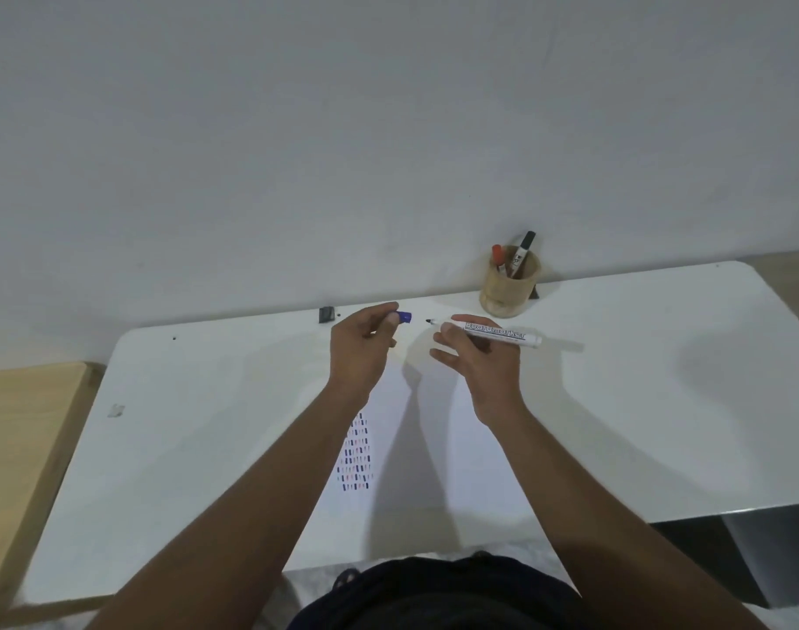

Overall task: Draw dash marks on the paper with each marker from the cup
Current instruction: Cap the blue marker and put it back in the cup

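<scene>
The right hand (479, 356) is pinching a white-barrelled marker with blue lettering (497, 335), its bare tip pointing left. The left hand (359, 345) is closing its fingers on the small blue cap (404, 317), just apart from that tip. Whether capping or uncapping is under way is unclear. Below them the white paper sheet (479, 447) on the white bench (184, 425) is carrying columns of dashes (355, 452); the tan wooden cup (509, 284) is holding two more markers.

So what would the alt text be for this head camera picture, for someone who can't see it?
A person's right hand holds an uncapped marker while the left hand holds its blue cap, above a paper with rows of dashes. A wooden cup holding more markers stands at the back of the white table.
</scene>
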